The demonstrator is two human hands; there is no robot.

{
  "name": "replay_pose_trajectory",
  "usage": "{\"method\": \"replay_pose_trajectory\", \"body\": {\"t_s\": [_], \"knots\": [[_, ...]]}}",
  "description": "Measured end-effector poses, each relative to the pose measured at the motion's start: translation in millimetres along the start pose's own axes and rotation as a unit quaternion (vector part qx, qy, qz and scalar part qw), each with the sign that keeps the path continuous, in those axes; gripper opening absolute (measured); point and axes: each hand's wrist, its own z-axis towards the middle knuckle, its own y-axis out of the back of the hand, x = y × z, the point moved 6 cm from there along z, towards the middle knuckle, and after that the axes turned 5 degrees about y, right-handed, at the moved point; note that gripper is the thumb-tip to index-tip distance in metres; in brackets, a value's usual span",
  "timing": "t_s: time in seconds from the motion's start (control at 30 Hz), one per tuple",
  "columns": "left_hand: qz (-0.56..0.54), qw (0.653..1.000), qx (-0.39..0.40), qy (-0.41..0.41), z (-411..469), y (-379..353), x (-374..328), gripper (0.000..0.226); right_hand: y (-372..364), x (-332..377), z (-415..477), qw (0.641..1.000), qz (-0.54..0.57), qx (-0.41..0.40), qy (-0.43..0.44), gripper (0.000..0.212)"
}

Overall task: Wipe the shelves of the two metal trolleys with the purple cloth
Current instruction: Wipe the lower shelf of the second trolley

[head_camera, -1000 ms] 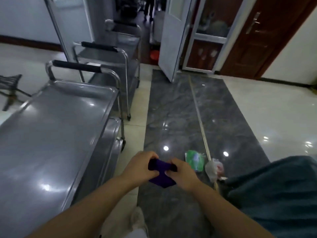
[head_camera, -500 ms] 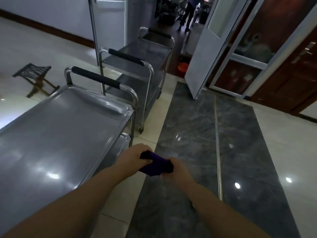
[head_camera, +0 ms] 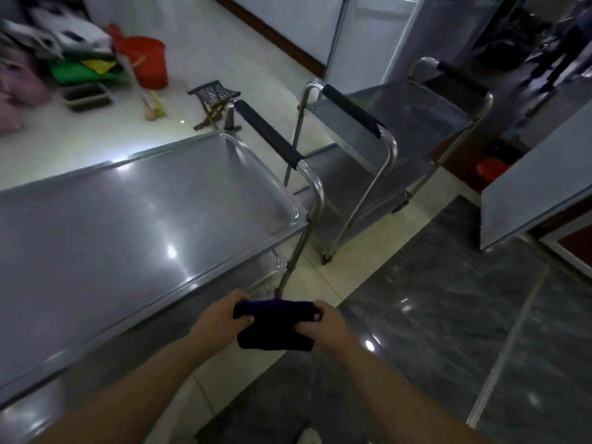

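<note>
Pale floor tiles on the left, a dark marble-looking strip on the right, pretty dim room overall. Near trolley fills the left of the view, top shelf is bare shiny steel with light glare on it, and it has a black foam handle at the far end. Second trolley sits just past that end with the same kind of handle, and as far as I can see the two aren't touching. Purple cloth is up in the air just off the right edge of the near trolley's top shelf, close to its far right corner, not on any shelf. Both hands have it: left hand has fingers and thumb curled round the left end, right hand pinches the right end the same way, so it hangs between them as a folded pad. Way back on the pale tiles: a red bucket, a little folding stool and a pile of bags, all kinda blurry
</note>
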Motion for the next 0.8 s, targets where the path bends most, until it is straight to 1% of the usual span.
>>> {"method": "replay_pose_trajectory", "body": {"t_s": [0.1, 0.13, 0.23, 0.3, 0.33, 0.37, 0.43, 0.5, 0.57, 0.6, 0.67, 0.7, 0.73, 0.8], "knots": [[0.023, 0.999, -0.019, 0.043, 18.7, -32.3, 12.8, 0.028, 4.8, -22.6, 36.1, 0.996, -0.073, 0.035, 0.026, 0.02], [0.033, 0.998, -0.02, 0.057, 26.6, -42.6, 20.8, 0.026, 3.6, -31.3, 47.7, 0.994, -0.096, 0.046, 0.035, 0.022], [0.056, 0.994, -0.02, 0.091, 57.7, -70.3, 50.0, 0.013, -5.0, -53.1, 82.7, 0.984, -0.148, 0.084, 0.052, 0.017], [0.067, 0.991, -0.023, 0.111, 81.7, -87.5, 72.6, 0.009, -13.6, -66.7, 109.9, 0.976, -0.182, 0.103, 0.065, 0.023], [0.076, 0.99, -0.028, 0.119, 94.8, -94.3, 84.6, 0.008, -18.9, -74.1, 125.4, 0.971, -0.2, 0.108, 0.072, 0.025], [0.083, 0.988, -0.035, 0.128, 107.8, -99.4, 96.1, 0.008, -24.4, -78.9, 140.1, 0.967, -0.214, 0.108, 0.083, 0.022], [0.076, 0.985, -0.059, 0.146, 136.7, -106.6, 116.9, 0.012, -34.2, -85.8, 171.6, 0.959, -0.243, 0.097, 0.104, 0.005], [0.083, 0.982, -0.097, 0.142, 169.4, -106.3, 128.8, 0.015, -39.3, -89.8, 204.8, 0.95, -0.276, 0.063, 0.13, 0.022], [0.08, 0.976, -0.153, 0.131, 200.9, -96.7, 128.7, 0.02, -38.4, -82.3, 235.5, 0.928, -0.321, -0.003, 0.187, 0.027], [0.063, 0.973, -0.189, 0.114, 216.7, -90.4, 126.8, 0.018, -38.6, -77.8, 248.8, 0.913, -0.333, -0.046, 0.231, 0.025], [0.037, 0.964, -0.253, 0.08, 246.2, -82.5, 125.5, 0.016, -40.4, -73.0, 270.8, 0.866, -0.347, -0.127, 0.337, 0.021], [0.029, 0.959, -0.275, 0.068, 258.8, -82.1, 129.0, 0.02, -43.1, -75.0, 280.8, 0.838, -0.359, -0.158, 0.38, 0.022], [0.029, 0.955, -0.287, 0.069, 268.7, -84.8, 136.9, 0.028, -48.1, -81.1, 290.1, 0.812, -0.38, -0.177, 0.406, 0.025], [0.048, 0.949, -0.3, 0.085, 276.9, -92.6, 159.5, 0.042, -64.4, -100.7, 305.7, 0.779, -0.42, -0.182, 0.428, 0.031]]}}
